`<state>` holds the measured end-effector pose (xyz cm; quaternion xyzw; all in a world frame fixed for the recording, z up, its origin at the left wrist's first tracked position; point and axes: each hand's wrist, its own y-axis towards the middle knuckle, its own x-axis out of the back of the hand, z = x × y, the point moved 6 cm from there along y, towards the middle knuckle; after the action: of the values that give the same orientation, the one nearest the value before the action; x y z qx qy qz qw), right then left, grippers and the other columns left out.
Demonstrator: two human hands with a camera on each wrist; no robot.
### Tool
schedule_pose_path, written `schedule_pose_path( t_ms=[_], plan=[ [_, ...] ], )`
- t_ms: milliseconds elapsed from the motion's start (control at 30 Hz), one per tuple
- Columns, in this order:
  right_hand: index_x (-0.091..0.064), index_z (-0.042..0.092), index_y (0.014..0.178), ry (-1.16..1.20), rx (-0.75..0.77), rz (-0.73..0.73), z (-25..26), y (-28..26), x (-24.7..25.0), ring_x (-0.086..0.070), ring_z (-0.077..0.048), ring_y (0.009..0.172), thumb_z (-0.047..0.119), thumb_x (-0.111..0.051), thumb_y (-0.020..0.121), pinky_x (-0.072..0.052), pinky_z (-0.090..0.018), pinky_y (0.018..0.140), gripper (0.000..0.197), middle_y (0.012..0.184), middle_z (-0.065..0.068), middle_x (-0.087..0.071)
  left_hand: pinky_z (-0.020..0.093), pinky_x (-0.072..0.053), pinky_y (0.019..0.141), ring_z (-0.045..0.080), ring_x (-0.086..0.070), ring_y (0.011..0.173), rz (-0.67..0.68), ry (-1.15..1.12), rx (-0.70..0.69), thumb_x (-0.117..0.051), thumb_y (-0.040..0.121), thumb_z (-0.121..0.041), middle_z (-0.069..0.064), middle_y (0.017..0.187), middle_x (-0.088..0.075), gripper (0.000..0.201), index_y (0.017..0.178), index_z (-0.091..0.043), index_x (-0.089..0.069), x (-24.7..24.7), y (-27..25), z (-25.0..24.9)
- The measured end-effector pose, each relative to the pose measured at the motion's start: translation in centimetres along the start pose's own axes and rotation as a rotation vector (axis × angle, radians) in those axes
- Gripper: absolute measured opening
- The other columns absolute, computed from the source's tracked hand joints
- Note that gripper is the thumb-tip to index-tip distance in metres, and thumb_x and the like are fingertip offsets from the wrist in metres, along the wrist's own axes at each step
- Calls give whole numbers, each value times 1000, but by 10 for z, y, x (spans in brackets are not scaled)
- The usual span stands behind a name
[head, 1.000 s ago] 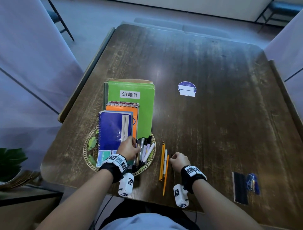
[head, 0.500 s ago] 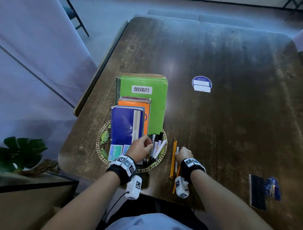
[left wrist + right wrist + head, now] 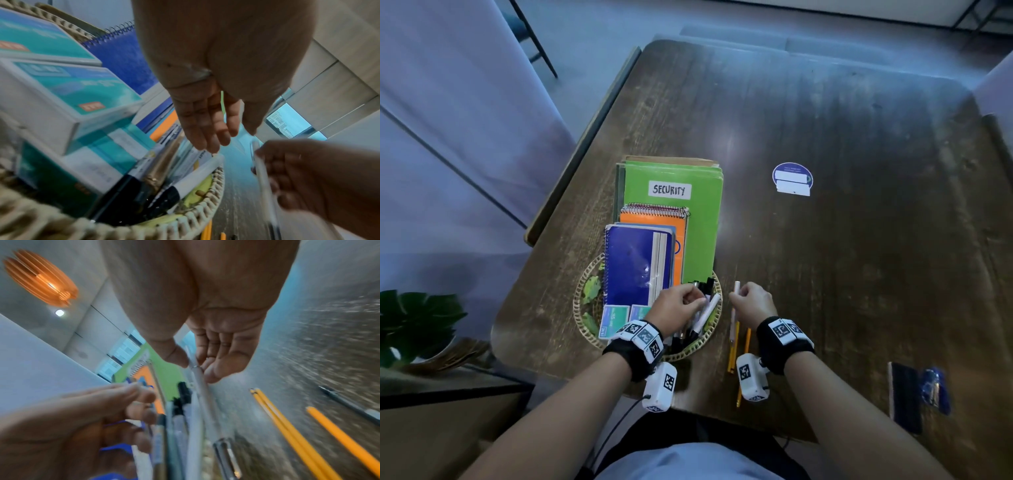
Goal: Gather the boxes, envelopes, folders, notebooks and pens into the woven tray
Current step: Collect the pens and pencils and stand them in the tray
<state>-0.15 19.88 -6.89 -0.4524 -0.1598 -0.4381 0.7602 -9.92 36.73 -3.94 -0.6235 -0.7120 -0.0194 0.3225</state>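
right hand [image 3: 751, 301]: thumb and fingertips [image 3: 213, 369] pinch a white pen [image 3: 735, 308] near its upper end; the lower length is blurred in both wrist views. left hand [image 3: 678, 303]: fingers loosely extended, tips over the bundled pens [image 3: 703, 313], contact not discernible; wrist and band hide part of the woven tray [image 3: 582, 301]. the held pen stands just beside the tray's right rim, above the yellow pencils [image 3: 732, 346] lying near the table's [image 3: 859, 240] front edge. tray, at the table's front-left corner, carries two teal boxes [image 3: 72, 97], a blue notebook [image 3: 637, 267], an orange notebook [image 3: 678, 222] and a green folder [image 3: 698, 219] overhanging its far rim.
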Motion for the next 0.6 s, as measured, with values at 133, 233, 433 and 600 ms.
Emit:
schedule_pose_path(
  t_ms=[133,233,433,600],
  plan=[
    [-60,19,86,209,125,39,36,-9,5,-71,-21,80,31,-63,87,-62,-42,73,13,89,-3,-69,31,-59,70,10,-68,76,82,-102,-26,-70,86,-47,-2,88,-70,27,101,-25,-66,-8,4,-15],
    [-62,18,88,270,184,41,53,-14,6,-72,-21,77,32,-68,87,-62,-42,69,15,89,-4,-70,44,-57,63,16,-63,64,37,-108,-32,-71,86,-44,11,85,-68,31,94,-16,-60,-4,7,-22],
    [-64,24,91,161,102,41,21,-10,6,-70,-20,84,44,-61,86,-61,-44,79,21,93,0,-69,49,-59,68,28,-68,73,-81,17,88,-77,83,-37,10,79,-67,30,80,-16,-56,3,16,-3],
    [-64,20,93,-12,-80,51,-38,-10,4,-68,-20,83,37,-58,91,-60,-44,79,18,91,-2,-67,36,-54,69,21,-65,77,-97,288,187,-71,86,-43,3,78,-65,31,78,-19,-55,-1,17,11]
  ],
)
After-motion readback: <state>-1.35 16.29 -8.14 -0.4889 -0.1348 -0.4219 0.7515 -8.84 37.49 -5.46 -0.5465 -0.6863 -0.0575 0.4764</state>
